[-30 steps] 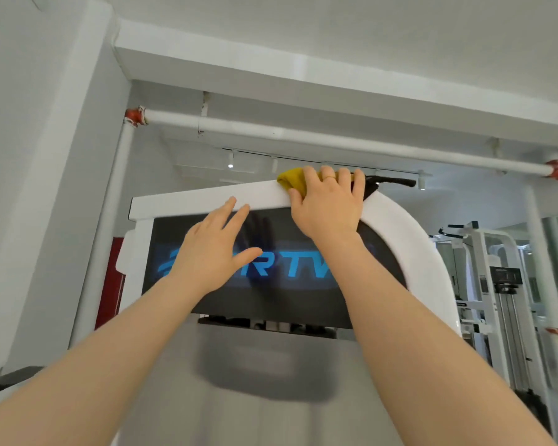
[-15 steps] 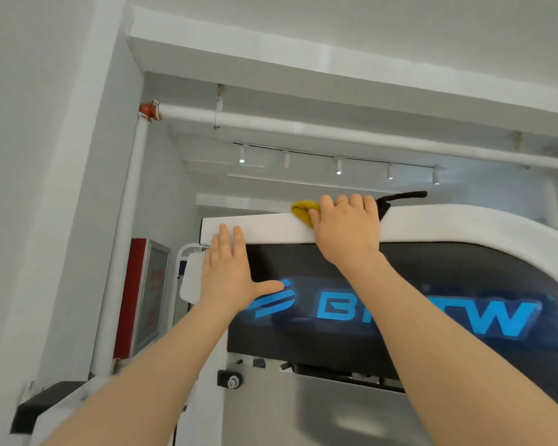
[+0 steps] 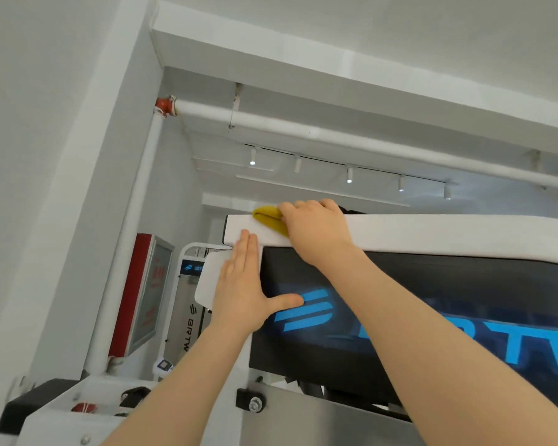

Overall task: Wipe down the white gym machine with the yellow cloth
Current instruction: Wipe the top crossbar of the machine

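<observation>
We cannot see the top of the white gym machine (image 3: 432, 231), because we look up at it from below. Its right end runs out of the picture. Most of the yellow cloth (image 3: 269, 217) is hidden under our right hand (image 3: 316, 231). Only a soft, folded lump of it sticks out to the left of our fingers. Something black (image 3: 351, 210) pokes up behind that hand, and we cannot tell what it is. The blue letters (image 3: 306, 312) on the dark panel (image 3: 400, 284) are blurry and cut off at the right edge.

The top bar of the machine is smooth, flat and white, with a square left end. Under it sits the shiny black panel. Below that is a grey metal plate with a bolt (image 3: 254, 404) in a black bracket. A round white pipe (image 3: 335, 135) with a red joint (image 3: 165, 106) runs under the ceiling. Small lamps (image 3: 349, 175) hang in a row there.

Our right arm reaches up and to the left. That hand curls over the top edge of the bar and grasps the cloth against it, near the bar's left end. Our left hand (image 3: 242, 284) lies flat on the machine's left side, just below the cloth. Its fingers are straight and close together, pointing up, with the tips touching the white bar. Its thumb (image 3: 285, 302) sticks out to the right across the black panel. It holds nothing.
</observation>
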